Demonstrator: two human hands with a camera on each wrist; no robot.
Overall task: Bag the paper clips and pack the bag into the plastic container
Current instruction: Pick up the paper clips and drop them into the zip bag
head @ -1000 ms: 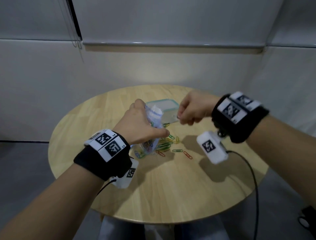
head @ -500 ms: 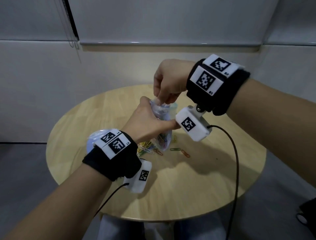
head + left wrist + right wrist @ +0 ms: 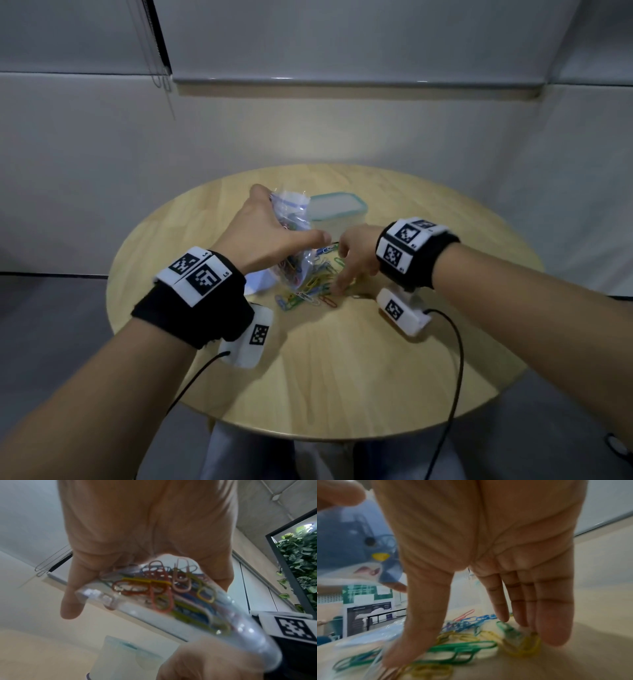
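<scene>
My left hand (image 3: pixel 270 236) grips a clear zip bag (image 3: pixel 291 233) upright above the round wooden table (image 3: pixel 342 359). Several coloured paper clips (image 3: pixel 164 588) show through the bag in the left wrist view, where the bag (image 3: pixel 188 608) lies across my curled fingers. Loose paper clips (image 3: pixel 311 287) lie in a heap on the table under the bag. My right hand (image 3: pixel 352 263) is down on that heap with straight, spread fingers; in the right wrist view its fingertips (image 3: pixel 553 635) touch green and yellow paper clips (image 3: pixel 471 650). The plastic container (image 3: pixel 337 214) with a teal rim stands just behind both hands.
Cables run from both wrist cameras (image 3: pixel 404 310) over the table's near edge. A white wall and window ledge (image 3: pixel 342 84) lie beyond the table. A blue-white object (image 3: pixel 260 282) sits on the table beneath my left hand.
My right hand has dropped from the mouth of the bag down to the loose clips on the table and opened its fingers. The left hand still holds the bag, slightly lower.
</scene>
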